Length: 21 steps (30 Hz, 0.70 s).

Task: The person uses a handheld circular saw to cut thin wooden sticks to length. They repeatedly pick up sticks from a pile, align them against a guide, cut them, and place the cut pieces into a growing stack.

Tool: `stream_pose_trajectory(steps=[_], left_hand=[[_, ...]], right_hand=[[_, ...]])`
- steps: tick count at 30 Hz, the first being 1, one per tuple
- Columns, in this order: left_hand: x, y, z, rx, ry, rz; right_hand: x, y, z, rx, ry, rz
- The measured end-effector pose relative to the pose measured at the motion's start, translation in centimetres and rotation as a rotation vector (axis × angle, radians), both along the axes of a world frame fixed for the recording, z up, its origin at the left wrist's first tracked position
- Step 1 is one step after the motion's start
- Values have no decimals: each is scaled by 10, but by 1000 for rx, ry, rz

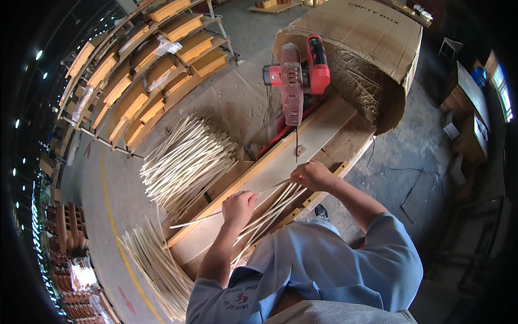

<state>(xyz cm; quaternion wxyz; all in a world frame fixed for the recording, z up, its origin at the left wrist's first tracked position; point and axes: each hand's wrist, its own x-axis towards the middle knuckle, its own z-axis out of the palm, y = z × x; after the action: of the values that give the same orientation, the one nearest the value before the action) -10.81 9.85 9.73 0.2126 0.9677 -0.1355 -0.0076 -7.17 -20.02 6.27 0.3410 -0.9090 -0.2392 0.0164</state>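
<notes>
My left hand (239, 208) and my right hand (312, 176) both grip one thin pale rattan stick (273, 186), which spans the space between them. Its far left end sticks out past my left hand over the bench's wooden fence. Both hands have their fingers closed and are over a long wooden bench (280, 168). Just beyond my right hand, the thin dark blade of a red miter saw (292, 86) stands edge-on above the board, apart from the hand. Several loose sticks (276, 212) lie along the bench's near side, below my hands.
A big heap of cut sticks (189, 162) lies left of the saw, and a bundle of longer sticks (156, 267) at lower left. An open cardboard box (350, 27) with dust inside stands behind the saw. Tiered racks (140, 81) of wooden parts stand at far left.
</notes>
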Motion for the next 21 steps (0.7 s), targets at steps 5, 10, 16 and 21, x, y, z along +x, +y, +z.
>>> stream_pose_trajectory(steps=[5, 10, 16, 21], left_hand=[[1, -5, -15, 107, 37, 111], [8, -5, -27, -56, 23, 33], [33, -19, -55, -99, -161, 112], [55, -51, -67, 15, -304, 122]], right_hand=[[-6, 15, -11, -103, 61, -174], [10, -11, -14, 84, 34, -130], [56, -40, -24, 265, 25, -468], [92, -60, -49, 265, 7, -538]])
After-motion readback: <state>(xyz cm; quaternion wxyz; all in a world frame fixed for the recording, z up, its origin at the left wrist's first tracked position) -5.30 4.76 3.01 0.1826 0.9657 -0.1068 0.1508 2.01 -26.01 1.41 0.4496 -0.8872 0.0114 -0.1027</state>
